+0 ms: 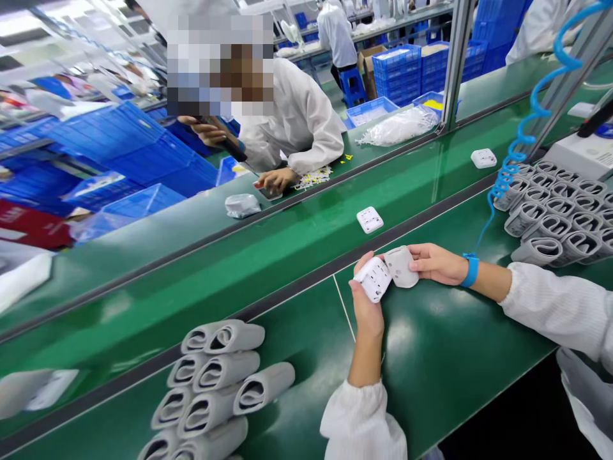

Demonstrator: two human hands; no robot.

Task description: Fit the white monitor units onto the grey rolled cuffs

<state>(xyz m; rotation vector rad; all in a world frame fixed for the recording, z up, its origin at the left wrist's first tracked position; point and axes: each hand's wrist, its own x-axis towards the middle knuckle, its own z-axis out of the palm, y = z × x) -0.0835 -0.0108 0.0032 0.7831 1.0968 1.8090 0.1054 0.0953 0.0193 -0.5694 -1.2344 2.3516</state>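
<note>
Case of white plastic [374,280], slotted face up, held above the green bench [445,345] on the near side of the belt [297,236]. Clamped in the left hand [370,314], with the thumb along one edge. Right beside it, also on the belt's near side, a cover in light grey [402,267] with small round marks; with edges touching or overlapping, impossible to tell which. Pinched between thumb and fingers of the right hand [438,263], with a blue wristband [470,271] and a coiled blue cord [502,182] running up from it.

On the belt, a white piece [370,220] nearest the hands, a second white piece [483,158] farther right along it, and a blurred grey roll [22,391] with a white end toward its left.

On the belt's near side, rows of rolled grey cuffs [225,370] to the left and a bigger batch of grey rolls [560,207] to the right, close to a white machine [582,153].

Across the belt, a co-worker in white [299,108], bent over the far bench, with one hand on a small flat object and the other around something dark. Close by on that side, a small plastic bag [242,206], scattered white and yellow bits [313,179] and a large clear bag [400,126]. Farther beyond the belt, stacked blue crates [397,70] and a blue stool [353,84].
</note>
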